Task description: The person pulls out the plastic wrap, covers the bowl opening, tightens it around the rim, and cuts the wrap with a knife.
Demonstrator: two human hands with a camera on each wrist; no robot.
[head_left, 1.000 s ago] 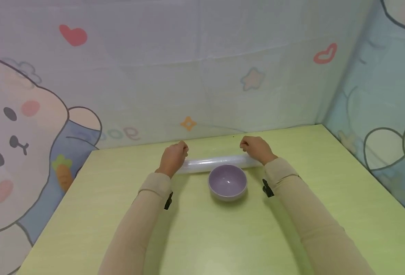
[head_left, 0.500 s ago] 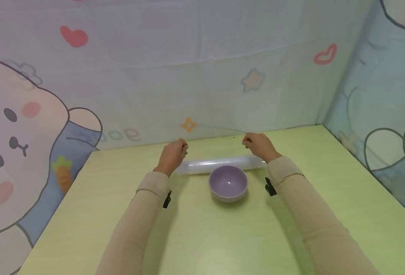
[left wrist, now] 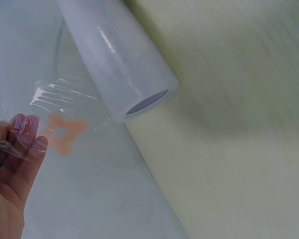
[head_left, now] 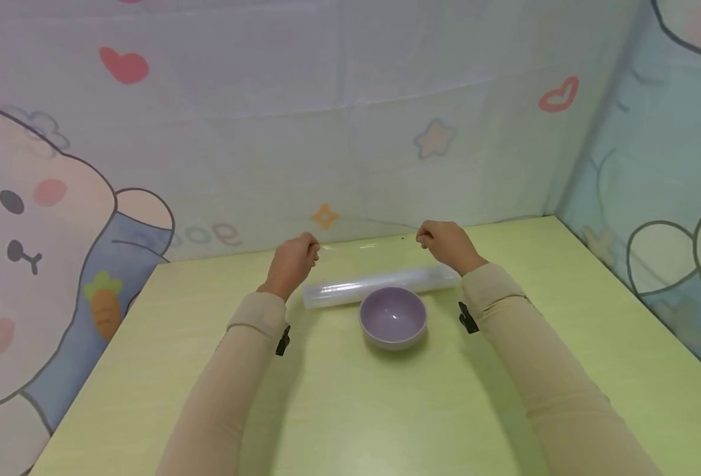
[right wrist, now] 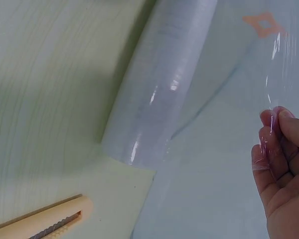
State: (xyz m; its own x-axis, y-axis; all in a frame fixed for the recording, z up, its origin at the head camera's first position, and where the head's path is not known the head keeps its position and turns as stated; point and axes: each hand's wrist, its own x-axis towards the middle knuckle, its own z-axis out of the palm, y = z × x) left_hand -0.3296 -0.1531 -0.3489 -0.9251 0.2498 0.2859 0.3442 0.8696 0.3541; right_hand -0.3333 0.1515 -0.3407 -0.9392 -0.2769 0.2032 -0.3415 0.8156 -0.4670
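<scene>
A roll of clear cling film [head_left: 338, 291] lies crosswise on the table, behind a lilac bowl [head_left: 393, 320]. My left hand [head_left: 291, 264] pinches one side of the film's loose end between thumb and fingers, beyond the roll's left end. The other side is pinched by my right hand [head_left: 450, 248]. Between the hands a see-through sheet of film [left wrist: 55, 97] stretches from the roll, creased near the left fingers in the left wrist view. Film also covers some fingertips of the right hand in the right wrist view. Inside the bowl nothing shows.
In the right wrist view a cream-coloured tool with a toothed strip in its slot, like a utility knife [right wrist: 65, 214], lies near the roll's right end. A printed cloth [head_left: 237, 165] hangs behind the pale green table [head_left: 350, 410].
Both hands have risen slightly towards the back cloth, drawing film away from the roll. The left hand moved a little left, and the roll's left end now shows in full. The bowl stayed put.
</scene>
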